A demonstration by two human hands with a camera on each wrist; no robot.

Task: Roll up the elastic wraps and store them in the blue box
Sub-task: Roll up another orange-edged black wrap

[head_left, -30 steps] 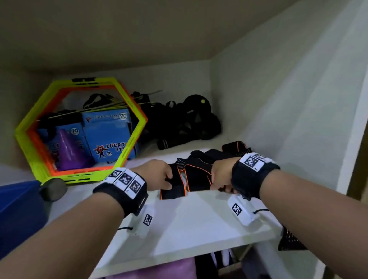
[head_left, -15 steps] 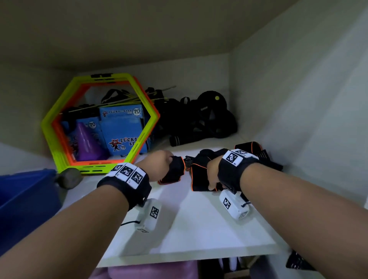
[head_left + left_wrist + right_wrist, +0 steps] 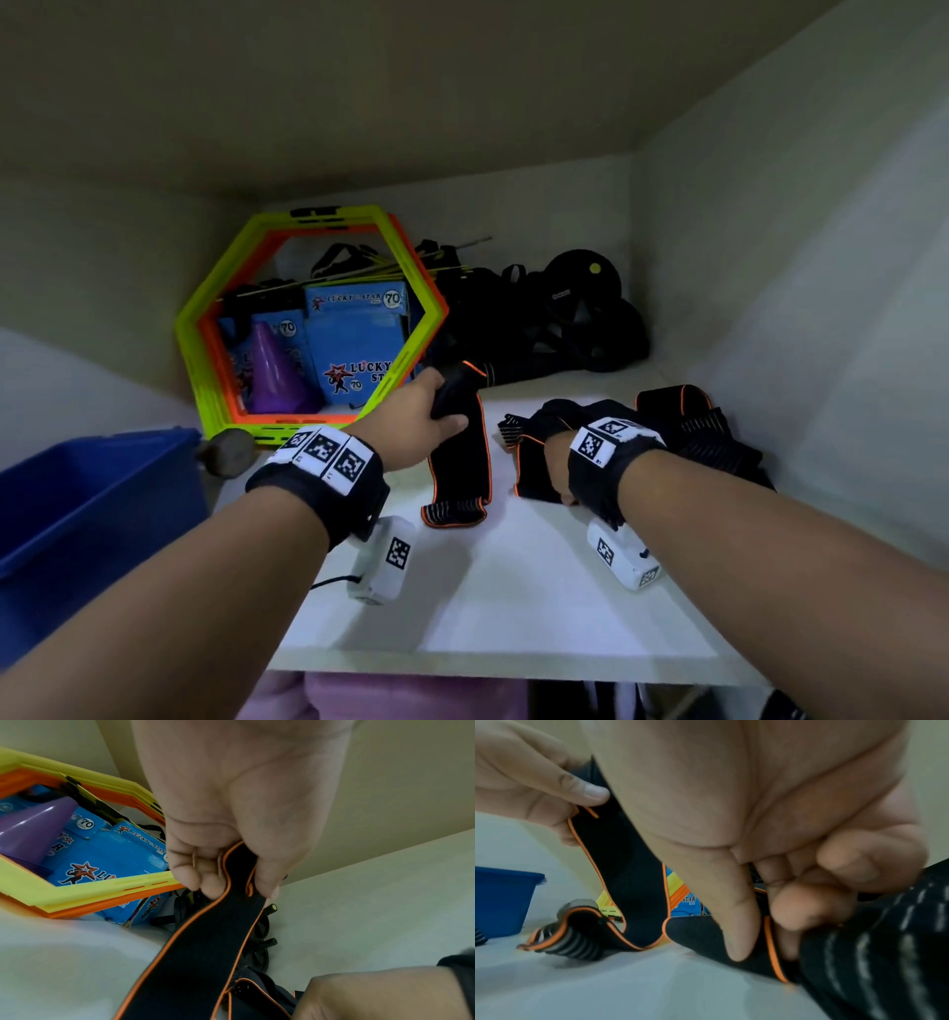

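Observation:
My left hand [image 3: 436,411] [image 3: 231,878] grips the top end of a black elastic wrap [image 3: 462,452] [image 3: 200,953] with orange trim. The wrap hangs unrolled from my fist, and its striped lower end [image 3: 564,935] lies on the white shelf [image 3: 513,591]. To the right, my right hand [image 3: 557,470] [image 3: 770,912] pinches the orange edge of a second black wrap [image 3: 531,462], low on the shelf. More wraps [image 3: 688,426] lie in a heap behind that wrist. The blue box [image 3: 77,514] [image 3: 500,898] stands open at the far left.
Yellow and orange hexagon rings [image 3: 215,318] lean at the back left, framing blue cartons [image 3: 354,339] and a purple cone [image 3: 274,370]. Black gear [image 3: 580,329] fills the back corner. A grey round object [image 3: 228,452] sits by the box. The wall is close on the right.
My left hand has pulled one wrap out of the heap and raised it towards the back left, so it now hangs unrolled. My right hand stays on the heap.

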